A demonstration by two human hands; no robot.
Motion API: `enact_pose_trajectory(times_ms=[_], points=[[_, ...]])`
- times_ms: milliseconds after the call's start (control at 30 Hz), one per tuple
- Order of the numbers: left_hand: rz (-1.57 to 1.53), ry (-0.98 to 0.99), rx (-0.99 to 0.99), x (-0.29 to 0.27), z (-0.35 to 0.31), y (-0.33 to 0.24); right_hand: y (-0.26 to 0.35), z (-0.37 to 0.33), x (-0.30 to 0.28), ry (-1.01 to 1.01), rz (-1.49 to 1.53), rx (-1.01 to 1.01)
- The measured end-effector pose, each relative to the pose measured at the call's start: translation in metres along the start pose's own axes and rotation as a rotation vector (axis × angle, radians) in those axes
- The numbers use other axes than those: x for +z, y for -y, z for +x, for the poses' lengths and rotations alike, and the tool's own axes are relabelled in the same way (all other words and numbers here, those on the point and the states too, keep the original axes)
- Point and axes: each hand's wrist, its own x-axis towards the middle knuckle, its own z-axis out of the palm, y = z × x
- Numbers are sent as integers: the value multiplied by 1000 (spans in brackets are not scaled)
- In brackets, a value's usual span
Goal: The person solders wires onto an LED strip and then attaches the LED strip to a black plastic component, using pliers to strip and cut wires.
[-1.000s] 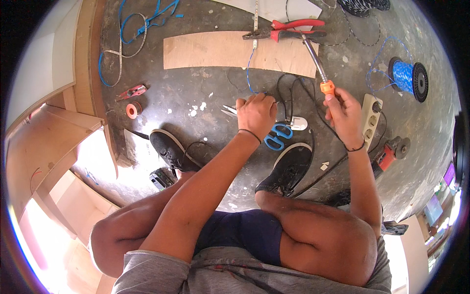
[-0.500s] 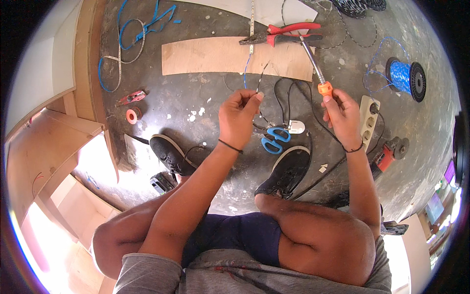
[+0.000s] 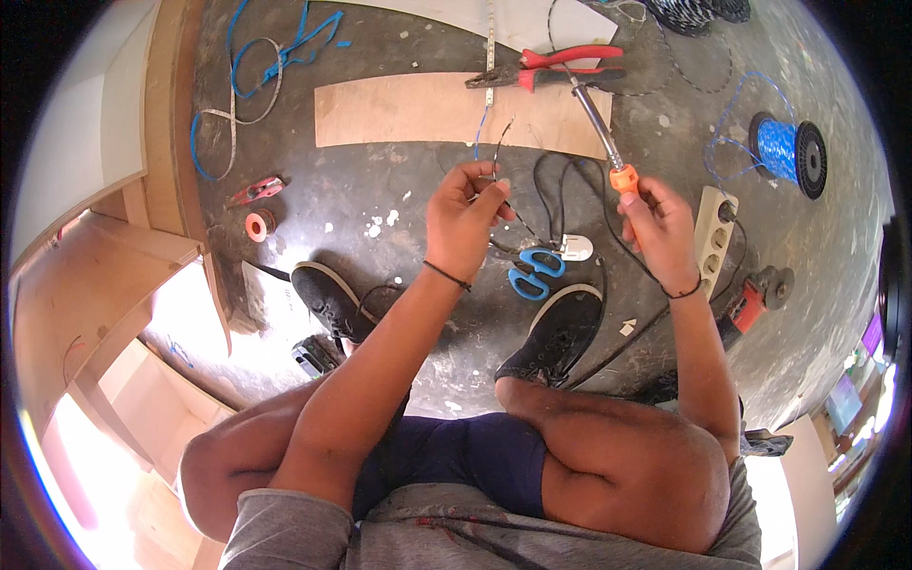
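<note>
My left hand (image 3: pixel 467 217) pinches a thin black-and-white wire (image 3: pixel 498 152), whose end points up over the plywood strip (image 3: pixel 399 112). In my right hand (image 3: pixel 662 228) is a soldering iron (image 3: pixel 598 128), gripped by its orange handle with the metal shaft slanting up and left. The iron's tip end overlaps red-handled pliers (image 3: pixel 551 71) lying across the strip. An LED strip (image 3: pixel 490 57) with a blue wire (image 3: pixel 482 128) at its end rests on the plywood. Blue-handled scissors (image 3: pixel 537 274) and a white plug-like piece (image 3: pixel 576 247) lie below my hands.
A power strip (image 3: pixel 714 237) and a red angle grinder (image 3: pixel 753 302) are at the right, near a spool of blue wire (image 3: pixel 790 152). At the left lie a solder spool (image 3: pixel 258 225) and a red tool (image 3: pixel 256 191). Wooden cabinetry (image 3: pixel 104 275) lines the left side.
My right hand and the soldering iron have shifted slightly left, with the shaft turned a little. The wire in my left hand has tilted, its end moving slightly left.
</note>
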Motion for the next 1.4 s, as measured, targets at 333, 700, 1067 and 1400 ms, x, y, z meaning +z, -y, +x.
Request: enact_pose_trajectory(times_ms=[333,700,1067,1400], points=[[117,-50,-36,3,17,-5,-14,3,7,62,-35,-32],[445,-171,187,2,38,3,-19,10,11,100,-170,-77],[623,-277,461,-6,51,14,-22,19,18,135,-257,-104],[626,-296,382,-7,56,11,-22,26,23,136,-365,-177]])
